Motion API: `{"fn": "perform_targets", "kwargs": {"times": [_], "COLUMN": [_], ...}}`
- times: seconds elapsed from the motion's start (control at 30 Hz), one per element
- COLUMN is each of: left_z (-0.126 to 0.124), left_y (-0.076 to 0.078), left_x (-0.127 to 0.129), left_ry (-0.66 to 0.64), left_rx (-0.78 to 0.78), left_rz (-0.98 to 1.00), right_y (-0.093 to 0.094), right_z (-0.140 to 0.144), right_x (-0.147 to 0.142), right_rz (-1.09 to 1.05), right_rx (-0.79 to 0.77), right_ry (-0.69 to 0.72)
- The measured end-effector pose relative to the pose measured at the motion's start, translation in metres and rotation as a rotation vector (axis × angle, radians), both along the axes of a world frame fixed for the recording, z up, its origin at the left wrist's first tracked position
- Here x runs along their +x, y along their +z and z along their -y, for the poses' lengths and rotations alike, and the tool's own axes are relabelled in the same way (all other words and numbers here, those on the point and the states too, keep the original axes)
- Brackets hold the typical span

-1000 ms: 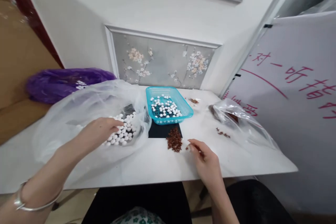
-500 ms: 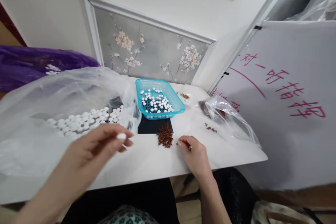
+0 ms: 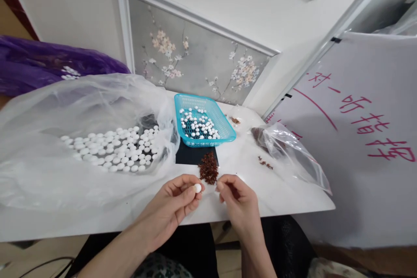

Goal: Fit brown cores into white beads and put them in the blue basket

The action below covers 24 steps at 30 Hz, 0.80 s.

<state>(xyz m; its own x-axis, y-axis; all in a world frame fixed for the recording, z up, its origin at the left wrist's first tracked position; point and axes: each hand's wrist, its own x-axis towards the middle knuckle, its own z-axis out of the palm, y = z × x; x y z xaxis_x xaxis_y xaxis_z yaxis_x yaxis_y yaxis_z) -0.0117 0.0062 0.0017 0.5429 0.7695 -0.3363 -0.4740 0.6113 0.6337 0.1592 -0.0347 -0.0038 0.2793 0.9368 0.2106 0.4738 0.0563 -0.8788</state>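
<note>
My left hand (image 3: 176,202) pinches one small white bead (image 3: 197,188) between thumb and forefinger, just above the table's front edge. My right hand (image 3: 239,202) is close beside it, fingertips pinched together; whether it grips a tiny piece is too small to tell. A small heap of reddish-brown bits (image 3: 209,168) lies directly behind both hands. To the left, several white beads (image 3: 114,150) lie on an open clear plastic bag (image 3: 48,169). A blue plastic basket (image 3: 224,130) with more white beads stands behind the heap.
A clear bag (image 3: 293,156) with dark brown contents lies at the right, loose brown bits (image 3: 265,163) beside it. A black mat (image 3: 192,156) sits under the basket. A purple bag (image 3: 42,67) is at far left. A whiteboard with red writing (image 3: 365,130) leans at the right.
My left hand came out of the clear bag with one white bead and moved right, next to my right hand. My right hand lifted slightly off the table.
</note>
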Motion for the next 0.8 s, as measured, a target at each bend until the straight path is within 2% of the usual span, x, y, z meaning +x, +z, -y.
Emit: {"fn": "perform_targets", "kwargs": {"times": [0.1,0.2,0.53,0.8], "left_z": [0.002,0.005,0.006,0.005], "left_y": [-0.003,-0.003,-0.005,-0.004], "left_x": [-0.002,-0.004,-0.003,-0.001], "left_ry": [0.021,0.014,-0.006,-0.004], "left_rx": [0.008,0.042,0.124,0.107], "left_rz": [0.036,0.048,0.115,0.138], "right_y": [0.011,0.019,0.014,0.014], "right_z": [0.011,0.016,0.013,0.014], "right_x": [-0.022,-0.037,-0.048,-0.051], "right_rz": [-0.393,-0.565,-0.541,-0.434], "right_rx": [0.009,0.034,0.158,0.227], "right_ry": [0.142,0.196,0.189,0.166]}}
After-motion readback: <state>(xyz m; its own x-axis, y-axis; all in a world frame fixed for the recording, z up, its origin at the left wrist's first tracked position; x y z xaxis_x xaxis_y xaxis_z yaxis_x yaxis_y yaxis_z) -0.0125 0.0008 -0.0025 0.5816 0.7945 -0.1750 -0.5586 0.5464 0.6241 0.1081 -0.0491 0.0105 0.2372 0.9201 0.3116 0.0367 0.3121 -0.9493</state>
